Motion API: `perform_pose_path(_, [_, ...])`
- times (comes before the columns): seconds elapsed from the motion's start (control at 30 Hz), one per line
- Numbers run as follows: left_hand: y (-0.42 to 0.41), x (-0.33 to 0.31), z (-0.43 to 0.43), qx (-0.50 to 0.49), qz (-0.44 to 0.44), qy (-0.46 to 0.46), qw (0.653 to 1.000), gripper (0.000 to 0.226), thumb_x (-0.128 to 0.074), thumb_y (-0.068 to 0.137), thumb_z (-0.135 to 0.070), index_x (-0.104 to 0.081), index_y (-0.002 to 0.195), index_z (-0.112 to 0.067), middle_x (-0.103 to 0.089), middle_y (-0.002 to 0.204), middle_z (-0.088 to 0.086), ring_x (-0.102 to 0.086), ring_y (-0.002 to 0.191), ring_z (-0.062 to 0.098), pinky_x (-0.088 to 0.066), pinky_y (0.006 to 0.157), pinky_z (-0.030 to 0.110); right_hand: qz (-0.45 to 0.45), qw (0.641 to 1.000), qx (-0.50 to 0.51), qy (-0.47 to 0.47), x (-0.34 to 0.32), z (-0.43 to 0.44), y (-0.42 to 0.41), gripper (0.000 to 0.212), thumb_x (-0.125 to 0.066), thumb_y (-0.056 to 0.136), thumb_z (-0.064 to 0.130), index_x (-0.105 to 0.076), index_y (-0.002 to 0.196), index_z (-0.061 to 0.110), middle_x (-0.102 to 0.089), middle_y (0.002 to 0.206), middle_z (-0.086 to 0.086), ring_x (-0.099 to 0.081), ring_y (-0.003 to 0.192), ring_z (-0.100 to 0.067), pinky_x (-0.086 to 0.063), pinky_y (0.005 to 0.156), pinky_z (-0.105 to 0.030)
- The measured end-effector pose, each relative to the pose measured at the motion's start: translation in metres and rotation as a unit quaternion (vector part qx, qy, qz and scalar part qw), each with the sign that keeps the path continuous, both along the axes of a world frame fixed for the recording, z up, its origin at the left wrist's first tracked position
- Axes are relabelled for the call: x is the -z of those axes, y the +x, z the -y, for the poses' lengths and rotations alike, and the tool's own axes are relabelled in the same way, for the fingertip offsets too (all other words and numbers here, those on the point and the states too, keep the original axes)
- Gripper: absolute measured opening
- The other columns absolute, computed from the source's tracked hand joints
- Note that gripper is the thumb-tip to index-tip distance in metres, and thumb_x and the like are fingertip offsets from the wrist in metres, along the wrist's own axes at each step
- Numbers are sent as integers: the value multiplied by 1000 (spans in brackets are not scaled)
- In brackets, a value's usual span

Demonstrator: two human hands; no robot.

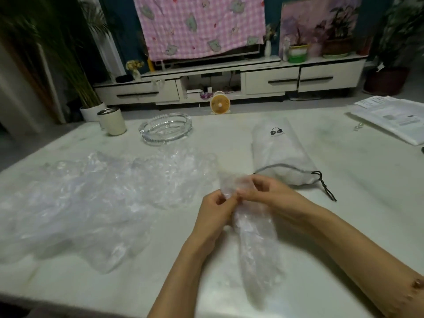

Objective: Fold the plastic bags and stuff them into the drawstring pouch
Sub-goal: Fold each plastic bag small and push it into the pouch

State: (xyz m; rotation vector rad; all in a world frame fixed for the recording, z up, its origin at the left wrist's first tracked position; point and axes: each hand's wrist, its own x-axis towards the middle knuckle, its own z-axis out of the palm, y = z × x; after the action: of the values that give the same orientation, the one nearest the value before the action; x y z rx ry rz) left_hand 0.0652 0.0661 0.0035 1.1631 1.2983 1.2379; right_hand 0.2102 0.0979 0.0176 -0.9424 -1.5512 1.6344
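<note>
Grip, both closed: my left hand (pixel 218 210) and right hand (pixel 268 193) pinch the far end of a long narrow strip of folded clear plastic bag (pixel 254 244) trailing toward me on the white surface (pixel 344 214); white fabric drawstring pouch (pixel 280 152) just beyond my right hand; heap of loose clear plastic bags (pixel 91 198) to the left.

A white tabletop (pixel 344 203) fills the near scene. At its far left stands a cream cup with a metal rim (pixel 112 121), and just right of it a clear oval glass ashtray (pixel 165 129). White printed papers (pixel 394 118) lie at the far right edge. Beyond, a small round orange fan (pixel 220 104) stands on the floor before a low white cabinet with dark drawer handles (pixel 270 82). A pink checked cloth (pixel 199 26) hangs above the cabinet. A tall green plant in a white pot (pixel 90 112) stands far left.
</note>
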Motion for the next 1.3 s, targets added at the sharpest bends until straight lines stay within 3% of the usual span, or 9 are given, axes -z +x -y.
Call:
perform_pose_path(0.1, [0, 3, 3, 25, -15, 7, 1000, 18, -63, 88, -19, -67, 81, -3, -66, 72, 10, -61, 66, 20, -46, 58, 28, -48, 998, 22, -24, 4, 4, -6, 15, -65, 82, 7, -67, 96, 6, -69, 91, -11, -66, 82, -18, -54, 78, -27])
perform_pose_path(0.33, [-3, -2, 3, 37, 40, -3, 998, 18, -61, 89, -23, -67, 80, -9, -68, 66, 1, -64, 59, 13, -48, 52, 20, -22, 1000, 8, -18, 6, 4, 2, 29, -65, 82, -3, -64, 110, 5, -66, 101, -11, -64, 91, -18, -53, 80, -25])
perform_pose_path(0.47, [-6, 1, 5, 35, 54, 4, 998, 20, -62, 88, -26, -66, 79, -9, -68, 68, 4, -64, 62, 15, -50, 58, 24, -7, 998, 56, -19, 7, 6, -2, 11, -65, 83, -1, -61, 92, 5, -58, 87, -9, -57, 81, -17, -47, 72, -23])
perform_pose_path(0.7, [-6, -1, 4, 43, 136, -23, 989, 19, -46, 86, 8, -63, 84, 0, -64, 78, 13, -58, 72, 26, -51, 61, 29, -18, 996, 91, 1, 7, 10, 0, 33, -54, 83, -12, -63, 66, 14, -60, 73, -5, -54, 72, -17, -44, 67, -22])
perform_pose_path(0.83, [-6, -1, 6, 35, 240, -52, 969, 18, -51, 81, -14, -60, 70, -3, -59, 70, 10, -58, 66, 23, -50, 55, 28, 15, 993, 97, 60, 8, 12, -4, 45, -41, 76, -22, -58, 54, 14, -63, 72, 5, -58, 70, -9, -45, 63, -16])
perform_pose_path(0.9, [-9, 1, 6, 73, 247, -71, 964, 32, -54, 84, -33, -64, 75, -4, -63, 76, 12, -63, 72, 23, -55, 64, 31, 23, 990, 104, 89, 11, 13, -7, 51, -37, 74, -23, -58, 50, 17, -63, 73, 9, -58, 72, -6, -44, 65, -15])
perform_pose_path(1.0, [-10, 2, 10, 123, 209, -78, 967, 47, -65, 81, -28, -61, 113, 7, -60, 116, 29, -61, 105, 37, -50, 92, 41, 17, 986, 116, 118, 11, 14, -8, 55, -35, 73, -22, -59, 48, 22, -62, 72, 10, -57, 73, -8, -43, 66, -16])
perform_pose_path(1.17, [-16, 1, 13, 149, 155, -103, 971, 29, -63, 81, -8, -60, 105, 7, -65, 98, 23, -66, 82, 28, -57, 70, 35, -12, 989, 100, 106, 6, 13, -2, 55, -37, 76, -19, -64, 53, 23, -67, 79, 14, -60, 81, -8, -45, 76, -21])
perform_pose_path(1.3, [-19, 1, 11, 88, 177, -105, 975, 12, -56, 85, -1, -55, 97, -2, -55, 85, 17, -60, 65, 20, -54, 61, 31, 75, 968, 75, 228, -1, 19, 12, 57, -47, 64, -7, -64, 103, 31, -62, 109, 15, -53, 101, -6, -40, 88, -13])
